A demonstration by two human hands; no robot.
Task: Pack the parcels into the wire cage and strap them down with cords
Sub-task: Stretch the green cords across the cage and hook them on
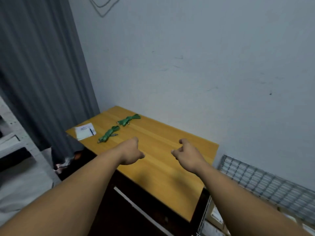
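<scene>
Two bundled green cords lie on the yellow wooden table: one cord towards the left, the other cord further back. My left hand hovers over the table just right of the nearer cord, fingers loosely curled and holding nothing. My right hand hovers a little to the right, fingers also loosely curled and empty. The wire cage stands at the lower right beside the table, with parcels partly visible inside it behind my right forearm.
A white notepad with a pen lies at the table's left corner. A grey curtain hangs at the left and a pale wall runs behind the table. A grey shelf unit stands at the far left.
</scene>
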